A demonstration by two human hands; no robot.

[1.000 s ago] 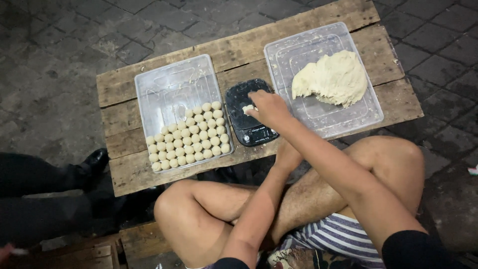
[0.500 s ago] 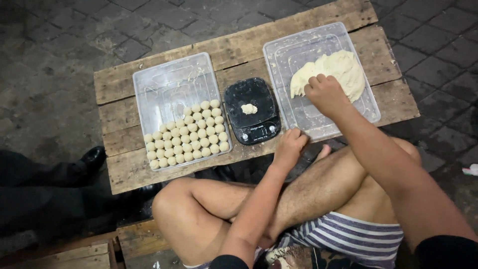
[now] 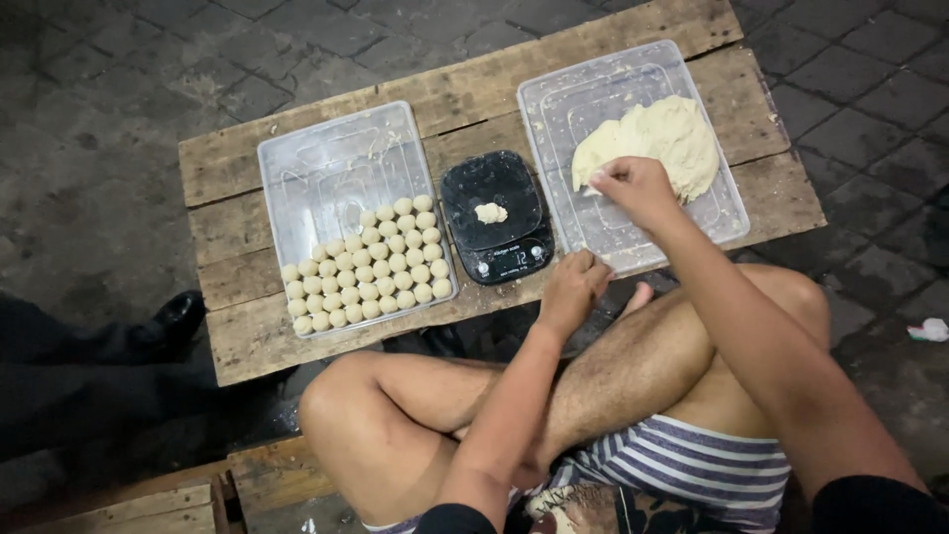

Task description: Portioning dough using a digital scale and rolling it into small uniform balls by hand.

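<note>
Dark paving surrounds a low plank table (image 3: 297, 336). Dough portioning is judged under way: the right hand (image 3: 638, 188) is pinched shut on the dough mass (image 3: 662, 138) in its tray (image 3: 593, 232); the left hand (image 3: 573, 287), loosely curled and empty, rests beside the scale (image 3: 494, 188), where a small piece (image 3: 490, 212) lies.

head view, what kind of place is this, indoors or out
Probably an outdoor, street-side food-prep spot. A rough wooden pallet table stands on dark paving stones, bearing a digital kitchen scale, a clear tray of small dough balls and a tray with a dough mound.
</note>
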